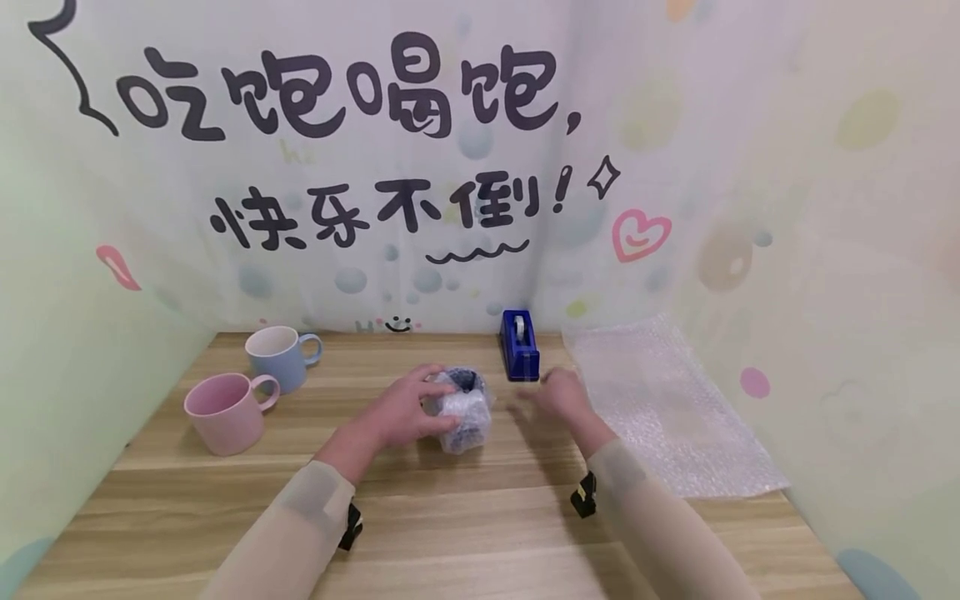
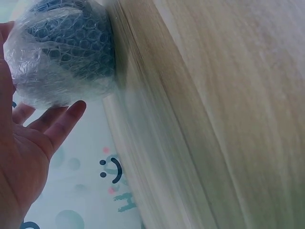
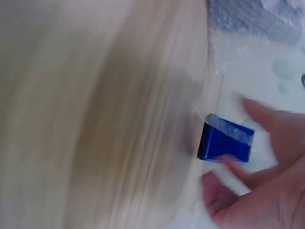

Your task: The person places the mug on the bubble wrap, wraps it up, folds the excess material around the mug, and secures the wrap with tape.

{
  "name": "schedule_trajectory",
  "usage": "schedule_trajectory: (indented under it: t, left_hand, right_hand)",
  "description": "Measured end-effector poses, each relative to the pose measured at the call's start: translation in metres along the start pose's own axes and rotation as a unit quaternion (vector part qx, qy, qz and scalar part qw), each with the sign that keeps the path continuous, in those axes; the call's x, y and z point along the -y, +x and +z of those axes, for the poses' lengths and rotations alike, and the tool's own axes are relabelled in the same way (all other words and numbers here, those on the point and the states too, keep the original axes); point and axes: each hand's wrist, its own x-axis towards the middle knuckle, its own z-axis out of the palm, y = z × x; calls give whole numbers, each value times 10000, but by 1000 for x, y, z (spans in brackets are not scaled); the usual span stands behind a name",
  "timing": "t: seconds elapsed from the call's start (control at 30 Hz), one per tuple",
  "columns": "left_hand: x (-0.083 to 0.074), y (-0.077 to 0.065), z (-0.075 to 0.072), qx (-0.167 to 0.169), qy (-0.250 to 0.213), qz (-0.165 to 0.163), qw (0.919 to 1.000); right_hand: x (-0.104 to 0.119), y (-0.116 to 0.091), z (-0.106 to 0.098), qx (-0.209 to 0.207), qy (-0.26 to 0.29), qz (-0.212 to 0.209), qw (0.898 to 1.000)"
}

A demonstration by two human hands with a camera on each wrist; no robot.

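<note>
On the wooden table, my left hand (image 1: 408, 408) grips a bubble-wrapped cup (image 1: 467, 421), thumb on the near side and fingers at the far side. The left wrist view shows blue through the clear bubble wrap (image 2: 71, 52). My right hand (image 1: 561, 395) hovers right of the cup, just in front of a blue tape dispenser (image 1: 519, 354). In the right wrist view its fingers are spread loosely and blurred, with the dispenser (image 3: 228, 143) seen beyond them. No held thing can be made out in that hand.
A pink mug (image 1: 225, 421) and a light blue mug (image 1: 281, 362) stand at the left of the table (image 1: 420, 525). A flat sheet of bubble wrap (image 1: 667, 408) lies at the right. Behind the table hangs a printed wall covering (image 1: 360, 292).
</note>
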Motion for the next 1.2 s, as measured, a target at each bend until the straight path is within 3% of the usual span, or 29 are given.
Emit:
schedule_trajectory:
  t: [0.07, 0.13, 0.33, 0.43, 0.6, 0.83, 1.07, 1.2]
  left_hand:
    - [0, 0, -1, -2, 8, 12, 10000]
    - [0, 0, -2, 14, 1, 17, 10000]
    - [1, -2, -2, -2, -14, 4, 10000]
    - [2, -3, -2, -29, -22, 13, 10000]
    - [2, -2, -1, -5, -3, 99, 10000]
    - [0, 1, -2, 16, -47, 85, 10000]
    - [1, 0, -1, 23, -82, 61, 9999]
    - [0, 1, -2, -3, -38, 93, 9999]
  right_hand:
    - [10, 4, -2, -225, 792, 31, 9966]
    - [19, 6, -3, -312, 1624, 305, 9858]
    - [24, 22, 7, -251, 2995, 942, 9491]
    - [22, 27, 10, -179, 3557, 1180, 9269]
    - [18, 35, 10, -92, 3877, 1471, 9099]
    - [13, 39, 8, 17, 3537, 1413, 9246]
    - [9, 43, 5, 482, 3521, 1378, 9245]
    - [11, 41, 5, 424, 3306, 1413, 9322]
